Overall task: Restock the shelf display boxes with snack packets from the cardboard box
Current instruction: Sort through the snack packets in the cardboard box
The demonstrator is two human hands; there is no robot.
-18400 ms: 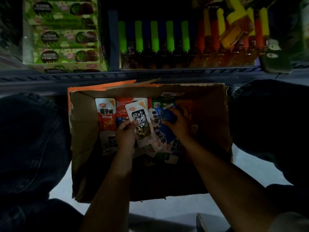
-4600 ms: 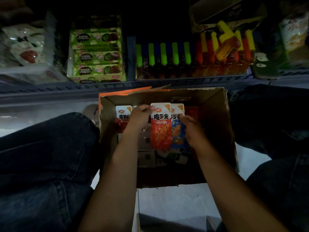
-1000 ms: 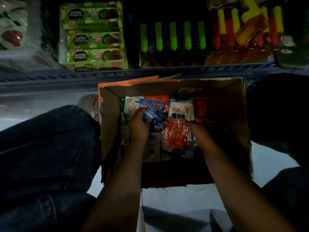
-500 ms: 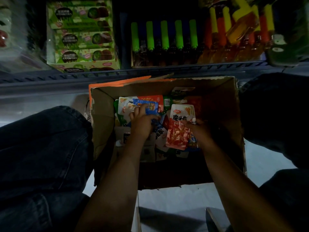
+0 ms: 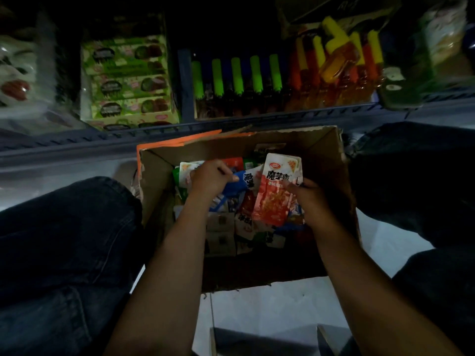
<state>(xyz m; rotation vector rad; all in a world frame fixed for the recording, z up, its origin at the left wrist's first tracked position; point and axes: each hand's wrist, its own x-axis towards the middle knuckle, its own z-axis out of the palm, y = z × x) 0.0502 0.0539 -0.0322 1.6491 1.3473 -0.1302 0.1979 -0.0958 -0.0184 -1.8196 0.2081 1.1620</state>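
Red snack packet [image 5: 276,191], frame centre, held up over cardboard box: bold black characters 魔芋爽 on white top panel; small red oval logo above, unreadable. Blue packet [image 5: 241,182] just left: first character 魔 showing, rest hidden. Green display boxes [image 5: 128,80], upper left: dark oval labels, text blurred, illegible.

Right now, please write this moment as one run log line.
phase: sorting in cardboard box | left hand: grips blue packet | right hand: holds red packets | shelf: untouched

Single head view — looking steeply down, close over cardboard box [image 5: 331,160], shelf beyond
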